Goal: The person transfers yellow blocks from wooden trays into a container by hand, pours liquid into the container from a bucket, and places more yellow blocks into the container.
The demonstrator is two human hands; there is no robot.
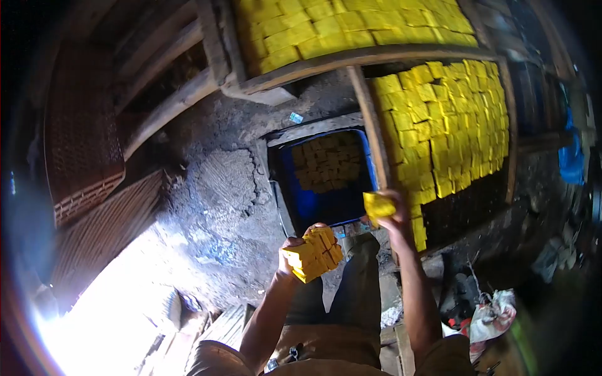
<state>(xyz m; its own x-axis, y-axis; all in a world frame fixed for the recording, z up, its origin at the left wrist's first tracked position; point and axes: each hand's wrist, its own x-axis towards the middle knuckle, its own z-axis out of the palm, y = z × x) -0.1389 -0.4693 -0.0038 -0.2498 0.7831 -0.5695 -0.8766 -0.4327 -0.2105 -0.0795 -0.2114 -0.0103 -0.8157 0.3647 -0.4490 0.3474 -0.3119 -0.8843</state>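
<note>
My left hand (pixel 291 248) is wrapped round a stack of yellow blocks (pixel 315 255) in front of my legs. To its right, my right hand (pixel 396 216) grips a yellow block (pixel 379 205), slightly blurred, by the near left edge of a wooden-framed tray (pixel 371 119). Many yellow blocks (pixel 448 125) lie in close rows on that tray. Between the hands and farther forward is a blue-lined square container (pixel 288 182) with darker blocks (pixel 327 164) inside.
Another rack of yellow blocks (pixel 351 25) lies beyond a wooden beam (pixel 326 61). Stacked brown crates (pixel 84 125) stand at the left. White bags (pixel 494 318) lie at the lower right, and a blue plastic sheet (pixel 571 150) hangs far right.
</note>
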